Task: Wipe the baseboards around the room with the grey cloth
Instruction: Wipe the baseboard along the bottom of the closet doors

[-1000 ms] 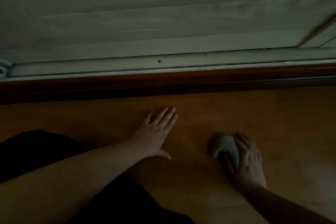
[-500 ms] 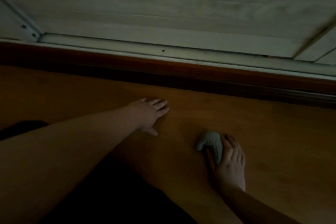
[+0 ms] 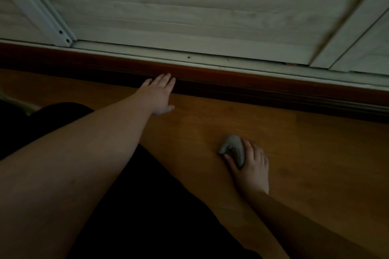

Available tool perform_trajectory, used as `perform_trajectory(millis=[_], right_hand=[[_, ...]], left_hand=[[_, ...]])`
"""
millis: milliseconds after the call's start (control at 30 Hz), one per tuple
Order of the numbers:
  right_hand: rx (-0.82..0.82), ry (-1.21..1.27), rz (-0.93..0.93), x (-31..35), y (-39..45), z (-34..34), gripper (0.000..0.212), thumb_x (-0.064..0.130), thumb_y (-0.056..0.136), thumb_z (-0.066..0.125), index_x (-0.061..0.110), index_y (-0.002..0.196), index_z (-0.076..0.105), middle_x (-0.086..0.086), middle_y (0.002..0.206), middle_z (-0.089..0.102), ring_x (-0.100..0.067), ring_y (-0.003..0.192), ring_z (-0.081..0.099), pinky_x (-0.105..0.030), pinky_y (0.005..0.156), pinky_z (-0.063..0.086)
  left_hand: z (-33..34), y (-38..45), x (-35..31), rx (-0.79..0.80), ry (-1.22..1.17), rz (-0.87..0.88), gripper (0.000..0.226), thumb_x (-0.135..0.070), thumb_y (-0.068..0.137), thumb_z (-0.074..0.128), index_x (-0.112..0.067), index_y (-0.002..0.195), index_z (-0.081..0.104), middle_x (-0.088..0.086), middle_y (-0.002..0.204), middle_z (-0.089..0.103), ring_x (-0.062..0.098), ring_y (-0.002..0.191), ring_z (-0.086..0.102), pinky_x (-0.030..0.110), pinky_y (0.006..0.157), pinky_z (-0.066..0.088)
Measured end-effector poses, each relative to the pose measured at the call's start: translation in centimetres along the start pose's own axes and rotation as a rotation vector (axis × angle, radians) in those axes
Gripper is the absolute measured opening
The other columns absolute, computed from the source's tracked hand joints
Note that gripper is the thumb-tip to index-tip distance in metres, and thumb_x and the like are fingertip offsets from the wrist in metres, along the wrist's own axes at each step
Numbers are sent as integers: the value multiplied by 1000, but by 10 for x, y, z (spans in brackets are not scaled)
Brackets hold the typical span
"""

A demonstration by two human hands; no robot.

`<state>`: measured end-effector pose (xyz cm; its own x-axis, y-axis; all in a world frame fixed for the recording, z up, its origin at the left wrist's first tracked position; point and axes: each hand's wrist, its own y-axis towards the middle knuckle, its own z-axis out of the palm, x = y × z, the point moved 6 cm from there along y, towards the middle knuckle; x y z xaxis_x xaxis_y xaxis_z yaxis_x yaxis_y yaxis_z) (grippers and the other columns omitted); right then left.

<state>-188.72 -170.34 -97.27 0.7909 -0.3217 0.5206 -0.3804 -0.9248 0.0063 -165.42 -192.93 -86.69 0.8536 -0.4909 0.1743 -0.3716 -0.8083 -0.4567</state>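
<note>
Dim light here: wooden floor [image 3: 294,153] meets a dark baseboard [image 3: 231,82] below white slatted shutters [image 3: 189,10]. I see my left hand [image 3: 156,95], fingers straight, reaching to the baseboard. My right hand [image 3: 250,166] grips the bunched grey cloth [image 3: 233,149] on the floor, well short of the baseboard.

Open wooden floor [image 3: 284,153] between left hand [image 3: 156,95] and right hand [image 3: 251,166]; baseboard [image 3: 252,85] unobstructed rightward; dark-clothed lap [image 3: 136,206] blocking near side; white frame [image 3: 231,65] above.
</note>
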Motion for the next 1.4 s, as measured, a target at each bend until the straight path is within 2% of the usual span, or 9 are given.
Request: perform_trajectory(millis=[200,333,433,533,700,833,1000,1167,1400], right_hand=[[17,42,64,-1,1,1,78,65,86,56,23,147,33,-1,150,40,-21,142,30,-43,119,23],[27,70,74,2,1,-2,72,57,85,61,21,143,39,0,146,44,-19,140,34,-43,117,27],[63,149,123,3,4,-1,64,48,84,69,24,138,43,3,137,49,-16,129,44,-44,107,41],[93,181,93,17,17,-1,59,37,83,74,26,135,47,7,122,52,-12,115,51,-34,94,47],[87,198,26,68,65,15,60,30,89,70,25,143,44,3,132,47,-15,119,49,-28,96,43],[42,260,49,111,111,39,58,32,90,69,28,142,45,-2,136,45,-21,122,47,-28,100,41],[-60,374,186,142,144,71,65,41,81,76,26,136,45,-1,135,41,-21,124,46,-36,105,43],[-138,362,193,139,145,76,61,35,80,78,19,130,47,0,129,47,-18,121,49,-32,102,45],[-132,316,132,117,146,55,53,28,84,75,16,129,50,-2,127,50,-18,119,50,-26,98,41]], left_hand=[[-1,20,-16,-72,-228,-46,92,-51,99,52,-23,159,-12,10,164,-23,26,153,-12,42,123,0],[-25,25,-13,-409,-237,41,68,-35,99,54,-21,156,20,15,164,6,32,152,8,45,122,10],[-31,30,-6,-504,-261,65,75,-33,97,57,-20,157,15,12,164,9,29,152,10,44,123,10],[-18,42,-1,-379,-252,17,97,-45,96,58,-19,158,-13,8,166,-15,25,153,-10,45,125,1],[-1,56,-1,-206,-268,11,122,-57,88,64,-18,150,-34,3,156,-42,24,148,-30,48,123,-5],[-3,55,4,-155,-285,23,120,-53,89,66,-21,149,-33,0,156,-42,22,147,-30,50,122,-5],[-6,50,7,-241,-332,-20,88,-32,103,49,-28,155,-22,-6,162,-31,17,151,-21,51,123,0],[-1,50,6,-234,-332,-43,88,-29,103,49,-28,154,-23,-7,160,-34,18,151,-21,51,124,1],[3,47,9,-238,-336,-23,91,-32,102,51,-28,154,-24,-8,159,-35,17,151,-22,50,123,2]])
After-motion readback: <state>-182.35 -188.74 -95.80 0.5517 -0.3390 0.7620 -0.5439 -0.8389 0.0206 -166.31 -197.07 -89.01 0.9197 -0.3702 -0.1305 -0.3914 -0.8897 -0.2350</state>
